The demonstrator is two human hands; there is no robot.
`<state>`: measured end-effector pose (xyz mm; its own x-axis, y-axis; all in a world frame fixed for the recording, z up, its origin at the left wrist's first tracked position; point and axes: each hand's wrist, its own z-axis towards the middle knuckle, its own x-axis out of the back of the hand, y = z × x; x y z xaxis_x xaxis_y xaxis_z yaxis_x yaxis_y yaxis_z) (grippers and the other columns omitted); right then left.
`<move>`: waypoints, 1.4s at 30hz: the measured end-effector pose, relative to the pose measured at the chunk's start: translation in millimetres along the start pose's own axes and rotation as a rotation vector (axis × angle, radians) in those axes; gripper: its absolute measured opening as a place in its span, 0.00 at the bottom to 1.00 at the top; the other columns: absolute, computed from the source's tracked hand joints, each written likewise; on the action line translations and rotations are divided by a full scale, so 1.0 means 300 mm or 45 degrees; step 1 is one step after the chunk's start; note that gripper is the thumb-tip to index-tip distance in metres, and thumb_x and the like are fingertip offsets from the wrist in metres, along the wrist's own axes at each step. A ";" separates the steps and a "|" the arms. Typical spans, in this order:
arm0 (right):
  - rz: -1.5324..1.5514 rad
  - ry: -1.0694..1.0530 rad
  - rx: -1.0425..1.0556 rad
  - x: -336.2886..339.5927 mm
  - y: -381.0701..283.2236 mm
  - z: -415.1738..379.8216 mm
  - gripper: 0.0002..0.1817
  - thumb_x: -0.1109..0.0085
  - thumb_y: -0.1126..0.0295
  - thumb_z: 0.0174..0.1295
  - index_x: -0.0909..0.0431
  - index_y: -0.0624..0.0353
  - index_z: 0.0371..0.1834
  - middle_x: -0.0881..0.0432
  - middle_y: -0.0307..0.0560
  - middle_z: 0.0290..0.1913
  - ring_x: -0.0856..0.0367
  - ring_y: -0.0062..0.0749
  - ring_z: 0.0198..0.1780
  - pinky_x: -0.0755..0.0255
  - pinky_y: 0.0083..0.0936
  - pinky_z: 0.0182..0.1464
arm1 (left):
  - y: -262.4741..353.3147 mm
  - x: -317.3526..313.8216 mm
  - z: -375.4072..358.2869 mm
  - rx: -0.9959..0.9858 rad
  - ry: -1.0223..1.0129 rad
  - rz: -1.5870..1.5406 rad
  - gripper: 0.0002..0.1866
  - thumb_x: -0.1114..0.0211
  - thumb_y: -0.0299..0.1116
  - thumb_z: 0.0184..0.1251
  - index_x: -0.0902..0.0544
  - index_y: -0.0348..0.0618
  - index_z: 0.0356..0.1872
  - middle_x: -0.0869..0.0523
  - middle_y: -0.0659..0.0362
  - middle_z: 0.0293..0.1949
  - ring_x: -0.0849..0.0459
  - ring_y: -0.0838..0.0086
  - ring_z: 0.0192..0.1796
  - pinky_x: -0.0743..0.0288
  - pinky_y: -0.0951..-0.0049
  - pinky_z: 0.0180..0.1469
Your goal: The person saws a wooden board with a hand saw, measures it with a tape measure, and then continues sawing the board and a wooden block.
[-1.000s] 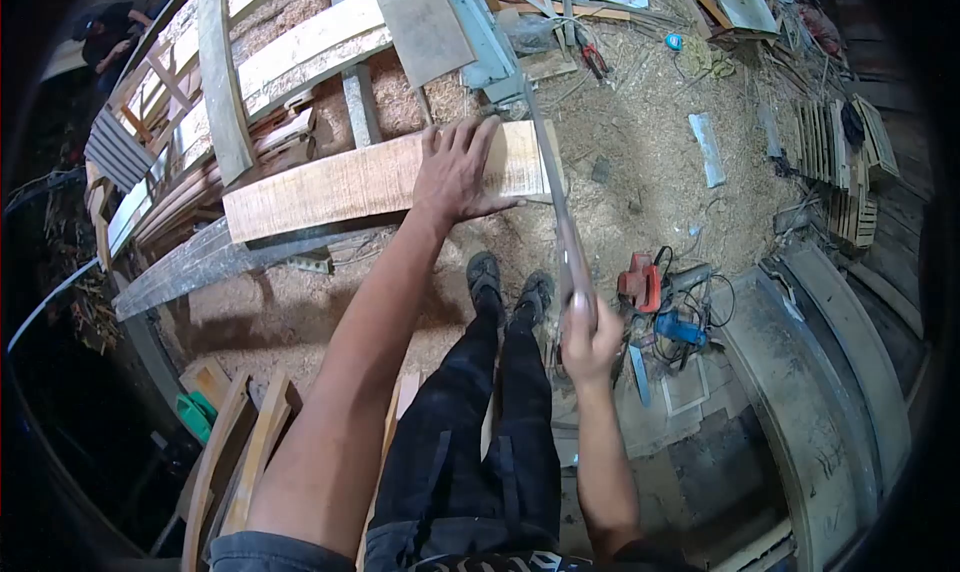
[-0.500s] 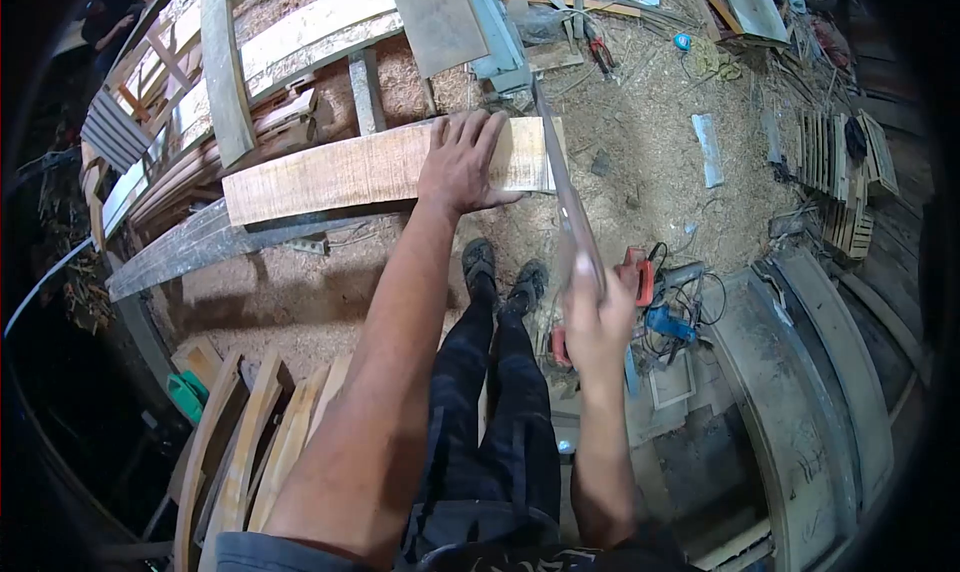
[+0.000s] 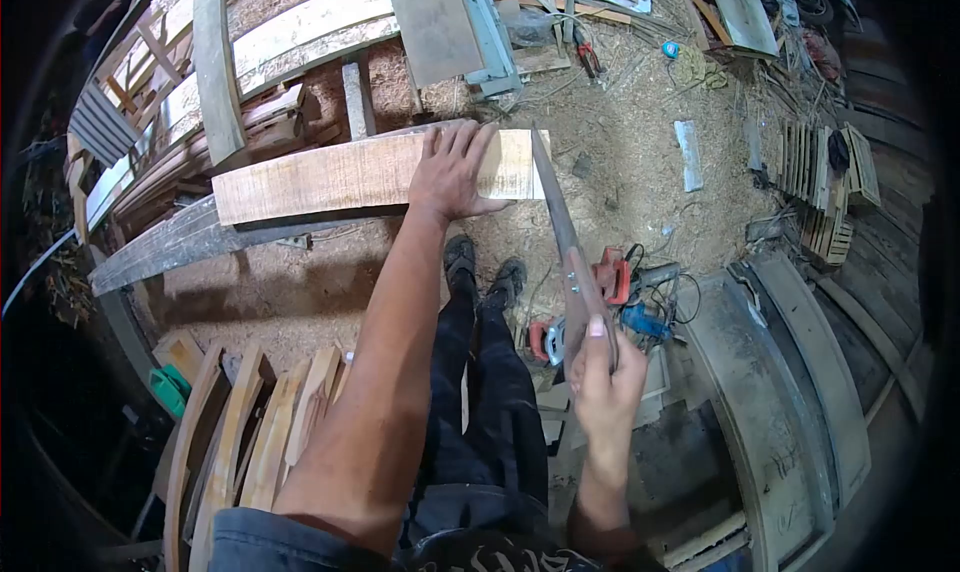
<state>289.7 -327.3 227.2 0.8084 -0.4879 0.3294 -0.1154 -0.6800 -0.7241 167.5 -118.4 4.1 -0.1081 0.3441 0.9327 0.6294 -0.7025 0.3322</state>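
Above a sawdust-strewn floor (image 3: pixel 630 187), the left hand (image 3: pixel 450 175) presses on a long pale board (image 3: pixel 335 179), fingers slightly spread. Near the board's right end, the right hand (image 3: pixel 608 374) holds a handsaw (image 3: pixel 567 237), fingers wrapped around its handle.

Pale sawdust-strewn floor (image 3: pixel 640 102); dark wooden planks (image 3: pixel 890 202) at right; bright light on long cream boards (image 3: pixel 310 32); shadowed edges.
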 end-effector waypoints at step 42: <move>-0.068 0.046 -0.107 -0.091 0.024 0.317 0.24 0.46 0.58 0.74 0.24 0.67 0.25 0.29 0.38 0.16 0.33 0.23 0.20 0.37 0.30 0.26 | 0.045 0.015 -0.023 -0.018 -0.109 -0.152 0.61 0.25 0.70 0.33 0.34 0.47 0.72 0.28 0.54 0.67 0.33 0.58 0.72 0.49 0.47 0.75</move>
<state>321.9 -266.8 155.3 0.7935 -0.4682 0.3889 -0.1220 -0.7484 -0.6520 170.2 -130.8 13.7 -0.1151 0.4771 0.8713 0.6051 -0.6620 0.4424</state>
